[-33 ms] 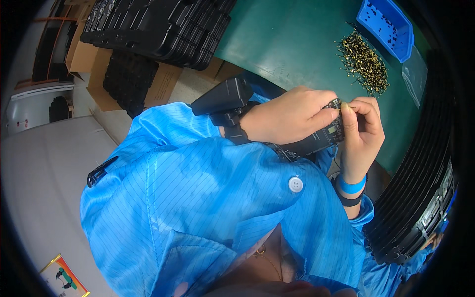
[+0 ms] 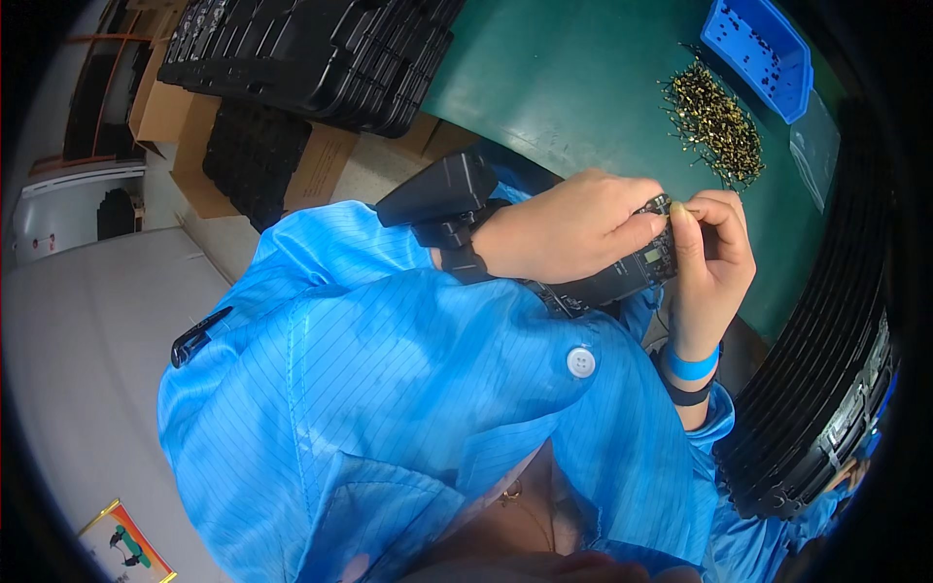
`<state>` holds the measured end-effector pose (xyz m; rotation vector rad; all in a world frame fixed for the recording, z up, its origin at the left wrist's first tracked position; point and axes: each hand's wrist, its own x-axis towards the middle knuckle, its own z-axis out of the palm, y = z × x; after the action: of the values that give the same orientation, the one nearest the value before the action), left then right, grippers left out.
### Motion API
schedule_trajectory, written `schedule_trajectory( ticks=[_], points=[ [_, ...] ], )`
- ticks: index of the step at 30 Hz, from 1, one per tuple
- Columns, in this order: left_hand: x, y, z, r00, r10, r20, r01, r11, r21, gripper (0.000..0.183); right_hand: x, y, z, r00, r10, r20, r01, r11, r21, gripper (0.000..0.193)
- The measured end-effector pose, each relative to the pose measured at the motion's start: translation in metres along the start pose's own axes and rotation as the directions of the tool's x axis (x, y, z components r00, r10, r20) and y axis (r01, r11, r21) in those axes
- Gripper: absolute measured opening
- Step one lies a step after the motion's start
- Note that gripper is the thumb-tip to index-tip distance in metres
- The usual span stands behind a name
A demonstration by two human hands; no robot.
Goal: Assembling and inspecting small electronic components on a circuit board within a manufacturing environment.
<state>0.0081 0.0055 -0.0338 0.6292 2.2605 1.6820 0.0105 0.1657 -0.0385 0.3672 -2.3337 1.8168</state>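
Head view, left hand: the left hand (image 2: 569, 228) is closed around a black device (image 2: 622, 277), with the fingers curled over its top edge and the thumb side toward the body.
Head view, right hand: the right hand (image 2: 714, 257) touches the same device from the right; its thumb and forefinger are pinched together at the upper corner of the device, on something too small to tell.
Head view, device: it is held in the air between both hands, in front of the chest, above the near edge of the green table (image 2: 564, 68). A small printed board is visible on its face.
Head view, wrists: a black unit (image 2: 442, 194) is strapped on the left wrist; a blue band (image 2: 692, 366) is on the right wrist.
Head view, table: a pile of small brass parts (image 2: 717, 121) lies beyond the hands, just beside a blue bin (image 2: 763, 49).
Head view, surroundings: stacked black trays (image 2: 311, 53) are at the upper left, and another stack of black trays (image 2: 826, 379) stands at the right.
Head view, clothing: the person wears a blue striped coat (image 2: 389, 408).
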Motion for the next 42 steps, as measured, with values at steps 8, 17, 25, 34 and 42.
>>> schedule_trajectory(
  ticks=[8,17,25,34,42],
  points=[
    [0.000,0.001,-0.002,0.999,0.015,0.042,-0.015,1.000,0.017,0.023,0.003,-0.006,-0.016,0.964,0.209,0.163,-0.233,0.962,0.145,0.009],
    [0.000,-0.002,0.000,0.998,0.037,0.046,-0.038,0.999,0.028,0.020,0.019,-0.015,-0.028,0.910,0.227,0.346,-0.226,0.973,-0.044,0.007],
    [0.000,-0.002,-0.001,0.998,0.044,0.053,-0.047,0.998,0.044,0.020,0.022,-0.019,-0.028,0.908,0.201,0.367,-0.189,0.980,-0.070,0.006],
    [0.001,-0.002,0.000,0.997,0.037,0.072,-0.037,0.999,0.000,0.020,0.019,-0.020,-0.026,0.936,0.143,0.322,-0.103,0.985,-0.137,0.007],
    [-0.001,-0.001,-0.002,0.996,0.018,0.093,-0.015,0.999,-0.032,0.022,0.016,-0.021,-0.024,0.928,0.203,0.312,-0.183,0.979,-0.092,0.008]
  ],
)
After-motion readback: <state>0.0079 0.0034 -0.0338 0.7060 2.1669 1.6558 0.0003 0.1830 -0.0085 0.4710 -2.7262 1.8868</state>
